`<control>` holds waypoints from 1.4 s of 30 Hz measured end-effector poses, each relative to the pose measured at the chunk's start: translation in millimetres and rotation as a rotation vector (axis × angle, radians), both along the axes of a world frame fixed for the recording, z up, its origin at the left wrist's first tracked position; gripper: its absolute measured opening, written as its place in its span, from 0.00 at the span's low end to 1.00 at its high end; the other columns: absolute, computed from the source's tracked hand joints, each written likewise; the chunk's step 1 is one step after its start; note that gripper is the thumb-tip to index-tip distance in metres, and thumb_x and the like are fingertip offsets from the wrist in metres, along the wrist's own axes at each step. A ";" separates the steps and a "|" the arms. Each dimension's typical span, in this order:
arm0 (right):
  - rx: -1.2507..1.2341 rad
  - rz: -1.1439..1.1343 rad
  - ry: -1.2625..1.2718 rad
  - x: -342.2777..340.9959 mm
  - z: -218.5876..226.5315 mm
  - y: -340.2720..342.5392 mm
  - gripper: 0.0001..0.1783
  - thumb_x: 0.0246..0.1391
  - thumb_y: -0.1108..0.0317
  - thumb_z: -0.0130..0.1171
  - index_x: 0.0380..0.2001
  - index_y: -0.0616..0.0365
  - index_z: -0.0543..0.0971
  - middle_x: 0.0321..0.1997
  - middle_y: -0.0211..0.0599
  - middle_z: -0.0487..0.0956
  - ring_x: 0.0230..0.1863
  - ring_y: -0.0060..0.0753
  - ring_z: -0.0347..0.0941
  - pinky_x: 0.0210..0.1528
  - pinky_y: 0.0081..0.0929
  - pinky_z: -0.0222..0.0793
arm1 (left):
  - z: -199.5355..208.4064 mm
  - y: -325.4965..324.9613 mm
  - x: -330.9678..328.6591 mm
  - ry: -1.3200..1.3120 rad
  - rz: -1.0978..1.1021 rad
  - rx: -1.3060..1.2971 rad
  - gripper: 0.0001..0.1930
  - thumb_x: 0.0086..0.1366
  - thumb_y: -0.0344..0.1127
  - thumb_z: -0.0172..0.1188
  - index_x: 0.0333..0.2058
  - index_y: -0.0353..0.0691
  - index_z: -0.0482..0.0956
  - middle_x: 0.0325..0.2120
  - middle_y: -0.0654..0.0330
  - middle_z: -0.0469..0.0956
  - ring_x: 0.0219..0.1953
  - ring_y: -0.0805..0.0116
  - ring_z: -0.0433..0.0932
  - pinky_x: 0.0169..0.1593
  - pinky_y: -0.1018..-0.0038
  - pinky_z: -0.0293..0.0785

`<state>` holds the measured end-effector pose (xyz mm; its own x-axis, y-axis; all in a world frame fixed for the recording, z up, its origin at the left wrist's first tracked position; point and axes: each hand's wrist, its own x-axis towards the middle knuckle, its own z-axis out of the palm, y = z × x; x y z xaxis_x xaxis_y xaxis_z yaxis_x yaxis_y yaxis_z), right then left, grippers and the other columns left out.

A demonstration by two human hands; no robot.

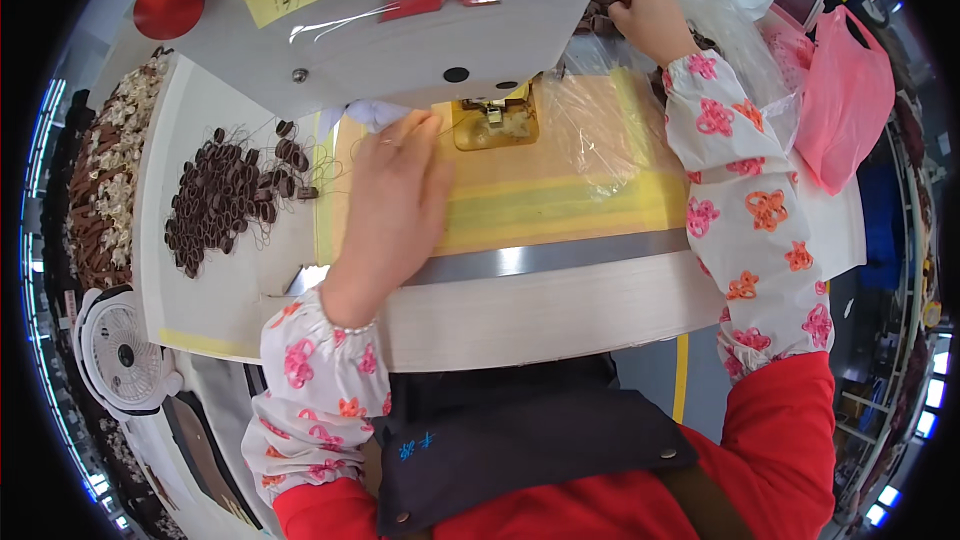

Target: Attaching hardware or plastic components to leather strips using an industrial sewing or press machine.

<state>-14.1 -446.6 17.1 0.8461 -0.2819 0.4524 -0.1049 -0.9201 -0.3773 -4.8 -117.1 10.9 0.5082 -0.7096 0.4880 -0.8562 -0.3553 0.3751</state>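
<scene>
My left hand (395, 200) is over the left part of the sewing machine's bed, beside the needle plate (500, 130). Its fingers are smeared and partly hidden, so their grip cannot be made out; a white cloth (375, 115) and loose threads lie by them. At the back right my right hand (650, 15) reaches into a pile of small dark brown loops (597, 15), fingers bent and closed among them. What is between those fingertips is too small to tell. The presser foot (494, 114) stands over the plate between my hands.
More brown loops with trailing threads (225, 195) are heaped on the white table at left. The machine head (400, 30), with a red button (168, 5), overhangs the bed. Clear plastic (590, 130) and a pink bag (848, 100) lie right. A small white fan (122, 352) stands lower left.
</scene>
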 end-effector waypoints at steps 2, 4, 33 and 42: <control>0.134 0.112 -0.083 -13.0 7.9 24.0 0.10 0.38 0.70 0.56 0.29 0.61 0.75 0.25 0.41 0.77 0.28 0.36 0.74 0.33 0.27 0.70 | -11.2 -24.3 -4.0 0.125 0.026 -0.030 0.13 0.55 0.28 0.52 0.40 0.30 0.67 0.32 0.47 0.70 0.40 0.49 0.66 0.43 0.65 0.63; 0.549 0.315 0.036 -29.0 12.4 73.4 0.11 0.38 0.74 0.55 0.30 0.65 0.74 0.22 0.36 0.76 0.26 0.24 0.73 0.30 0.20 0.69 | -19.5 -30.3 2.5 0.141 0.086 -0.035 0.13 0.55 0.28 0.52 0.39 0.30 0.66 0.30 0.46 0.69 0.38 0.48 0.66 0.40 0.64 0.63; 0.759 0.475 0.021 -61.2 -18.1 151.3 0.10 0.42 0.75 0.58 0.31 0.65 0.73 0.23 0.33 0.73 0.22 0.19 0.69 0.25 0.17 0.67 | -3.4 -27.2 11.1 0.719 -0.095 -0.048 0.08 0.55 0.31 0.55 0.31 0.33 0.75 0.17 0.61 0.73 0.19 0.76 0.67 0.26 0.80 0.64; 0.603 0.432 -0.118 -64.5 -17.7 160.4 0.14 0.40 0.78 0.58 0.34 0.62 0.72 0.25 0.34 0.71 0.24 0.25 0.69 0.26 0.19 0.68 | -5.4 -25.5 14.0 0.880 -0.127 -0.042 0.08 0.59 0.32 0.51 0.33 0.33 0.75 0.22 0.69 0.72 0.27 0.84 0.66 0.34 0.85 0.62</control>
